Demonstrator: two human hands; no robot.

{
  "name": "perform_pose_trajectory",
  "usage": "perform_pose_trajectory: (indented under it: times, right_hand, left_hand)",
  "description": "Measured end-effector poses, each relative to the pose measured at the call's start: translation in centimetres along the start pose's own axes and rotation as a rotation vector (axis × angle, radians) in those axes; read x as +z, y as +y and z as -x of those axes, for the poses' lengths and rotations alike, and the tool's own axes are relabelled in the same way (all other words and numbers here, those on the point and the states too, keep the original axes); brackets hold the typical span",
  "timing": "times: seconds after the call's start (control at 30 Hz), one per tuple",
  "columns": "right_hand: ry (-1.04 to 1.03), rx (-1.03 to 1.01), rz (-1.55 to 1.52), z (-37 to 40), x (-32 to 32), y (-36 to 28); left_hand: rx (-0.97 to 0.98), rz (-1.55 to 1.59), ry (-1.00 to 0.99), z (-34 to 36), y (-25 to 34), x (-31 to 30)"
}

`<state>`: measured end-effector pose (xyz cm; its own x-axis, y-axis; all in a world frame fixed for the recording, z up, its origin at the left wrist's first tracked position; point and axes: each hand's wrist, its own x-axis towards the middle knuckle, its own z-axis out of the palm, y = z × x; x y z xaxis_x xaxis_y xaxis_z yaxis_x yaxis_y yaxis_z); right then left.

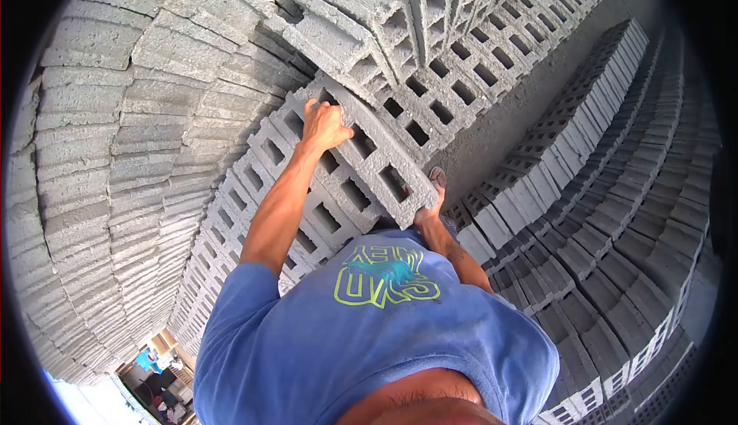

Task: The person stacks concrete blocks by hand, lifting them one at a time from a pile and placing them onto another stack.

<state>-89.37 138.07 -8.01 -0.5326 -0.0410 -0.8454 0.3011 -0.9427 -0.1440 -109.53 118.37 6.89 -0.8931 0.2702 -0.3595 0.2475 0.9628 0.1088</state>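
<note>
A grey hollow concrete block [379,162] lies tilted on top of a row of similar blocks, with its holes facing up. My left hand [326,127] grips its far part, fingers curled into a hole. At the near right end, my right hand [432,208] is closed around the block's edge; some of its fingers are hidden behind the block. Below and left of the held block runs the row of hollow blocks [295,174], their holes also upward. My blue shirt covers the near part of the view.
A high wall of stacked blocks [161,94] rises along the left. More blocks [338,29] stand stacked ahead, above a row with open holes. To the right, past a strip of floor [503,129], are long rows of blocks [573,144]. Coloured items [150,361] show at lower left.
</note>
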Motion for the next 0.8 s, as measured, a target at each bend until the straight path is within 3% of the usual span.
perform_pose_trajectory:
  times: [0.03,0.17,0.23,0.27,0.3,0.33,0.4,0.47,0.53,0.6,0.67,0.7,0.73,0.8]
  right_hand:
    - [-0.012,0.005,0.039,-3.7,-1.7,1.6]
    - [0.080,0.103,0.077,-13.5,-4.3,5.6]
    - [0.009,0.076,0.078,-12.7,-4.3,4.2]
    - [-0.059,0.070,0.097,-12.1,-4.5,3.4]
    - [-0.005,0.177,0.086,-12.1,-4.3,2.8]
    - [-0.021,0.151,0.092,-13.8,-5.8,3.0]
    - [-0.015,0.174,0.204,-10.2,-3.1,1.6]
    - [0.132,0.123,0.433,-4.4,1.7,-0.3]
    - [0.364,-0.006,0.568,-5.6,0.3,-1.9]
    - [0.319,-0.224,0.758,-4.2,-0.5,-4.0]
    - [0.187,-0.289,0.974,-5.7,-5.0,-7.2]
    - [0.273,-0.325,1.057,-0.9,-1.3,-7.2]
    - [0.272,-0.317,1.078,-0.5,-2.3,-8.0]
    - [-0.014,-0.287,1.600,-0.5,-5.3,-10.0]
  left_hand:
    - [0.038,0.020,0.103,-0.9,-1.4,0.7]
    - [-0.074,-0.056,0.008,-3.8,-3.5,3.0]
    - [-0.012,0.009,0.117,-3.2,-4.4,3.4]
    - [-0.029,0.009,0.076,-3.0,-4.2,3.2]
    - [0.003,0.027,0.164,-2.8,-4.4,3.9]
    - [0.030,0.051,0.243,-2.5,-4.6,4.9]
    - [0.060,0.025,0.345,-1.9,-4.6,6.2]
    - [0.132,0.170,0.536,-1.1,-5.2,7.5]
    - [0.067,0.199,0.623,1.3,-5.0,8.0]
    - [0.036,0.146,0.665,2.8,-5.2,8.7]
    - [0.031,0.157,0.687,2.4,-5.3,8.7]
    - [0.020,0.140,0.705,2.2,-5.3,8.9]
    - [0.005,0.120,0.726,2.1,-5.2,9.0]
    - [-0.002,0.138,0.819,2.0,-5.6,9.5]
